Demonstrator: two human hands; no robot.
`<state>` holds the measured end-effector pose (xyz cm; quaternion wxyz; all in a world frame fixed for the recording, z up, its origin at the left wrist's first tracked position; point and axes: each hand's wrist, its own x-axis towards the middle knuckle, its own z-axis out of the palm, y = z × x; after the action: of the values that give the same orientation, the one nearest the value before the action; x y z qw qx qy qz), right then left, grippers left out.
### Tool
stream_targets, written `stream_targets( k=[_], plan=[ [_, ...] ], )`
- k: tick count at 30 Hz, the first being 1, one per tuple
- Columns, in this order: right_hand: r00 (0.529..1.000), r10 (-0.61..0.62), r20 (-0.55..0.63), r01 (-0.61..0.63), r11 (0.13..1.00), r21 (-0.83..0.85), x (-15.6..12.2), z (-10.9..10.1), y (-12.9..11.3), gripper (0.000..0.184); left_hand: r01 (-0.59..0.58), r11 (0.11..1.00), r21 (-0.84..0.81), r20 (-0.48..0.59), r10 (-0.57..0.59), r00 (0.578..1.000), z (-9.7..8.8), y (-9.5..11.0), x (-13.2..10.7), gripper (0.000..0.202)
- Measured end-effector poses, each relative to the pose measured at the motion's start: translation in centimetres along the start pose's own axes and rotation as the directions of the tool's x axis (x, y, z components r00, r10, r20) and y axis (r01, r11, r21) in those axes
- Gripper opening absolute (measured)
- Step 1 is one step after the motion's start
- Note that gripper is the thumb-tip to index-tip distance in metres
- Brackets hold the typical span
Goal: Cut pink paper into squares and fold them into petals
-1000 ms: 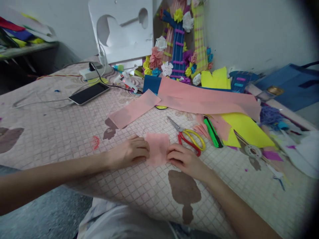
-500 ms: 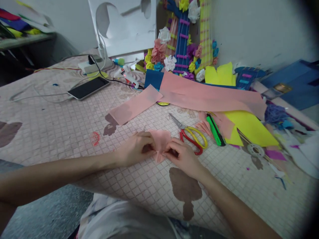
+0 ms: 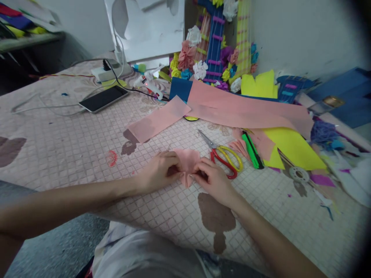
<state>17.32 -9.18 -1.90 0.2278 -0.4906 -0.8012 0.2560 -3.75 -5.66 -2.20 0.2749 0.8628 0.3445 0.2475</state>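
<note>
A left hand [image 3: 158, 173] and a right hand [image 3: 214, 181] meet over a small pink paper [image 3: 189, 159] on a quilted table cover [image 3: 72, 146], each pinching its bunched lower end between thumb and fingertips while the top fans out. Scissors [image 3: 226, 159] lie just right of the paper, a green cutter [image 3: 252, 150] beyond them, and a phone [image 3: 103, 99] well apart to the left

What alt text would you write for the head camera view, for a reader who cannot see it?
A person's left hand and right hand pinch a small pink tissue-paper piece gathered between them on a quilted pale cloth surface. Red-and-yellow-handled scissors and a green utility knife lie just right of it.
</note>
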Motion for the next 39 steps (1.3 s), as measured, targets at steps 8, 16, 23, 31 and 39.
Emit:
stream_targets(
  k=[8, 16, 23, 31, 39],
  plan=[
    [0.995, 0.046, -0.093, -0.047, 0.999, -0.015, 0.0, 0.7, -0.6, 0.011, -0.001, 0.999, 0.035, -0.008, 0.001, 1.0, 0.3, -0.3, -0.1, 0.013],
    [0.987, 0.078, -0.141, -0.081, 0.997, -0.017, 0.0, 1.0, -0.8, 0.013, -0.001, 0.999, 0.038, 0.006, 0.001, 1.0, 0.5, -0.5, 0.0, 0.013],
    [0.987, 0.064, -0.147, -0.075, 0.995, -0.068, -0.2, 1.2, -0.7, 0.012, 0.008, 0.998, 0.065, 0.024, -0.01, 1.0, 0.3, -0.3, 0.3, 0.016],
    [0.989, 0.075, -0.125, -0.084, 0.994, -0.073, -0.3, 1.2, -0.6, 0.01, 0.012, 0.998, 0.054, 0.023, -0.014, 1.0, 0.4, -0.3, 0.4, 0.015],
    [0.99, 0.048, -0.133, -0.059, 0.995, -0.081, -0.3, 1.2, -0.6, 0.011, 0.015, 0.997, 0.07, 0.014, -0.016, 1.0, 0.6, -0.6, 0.4, 0.018]
  ],
)
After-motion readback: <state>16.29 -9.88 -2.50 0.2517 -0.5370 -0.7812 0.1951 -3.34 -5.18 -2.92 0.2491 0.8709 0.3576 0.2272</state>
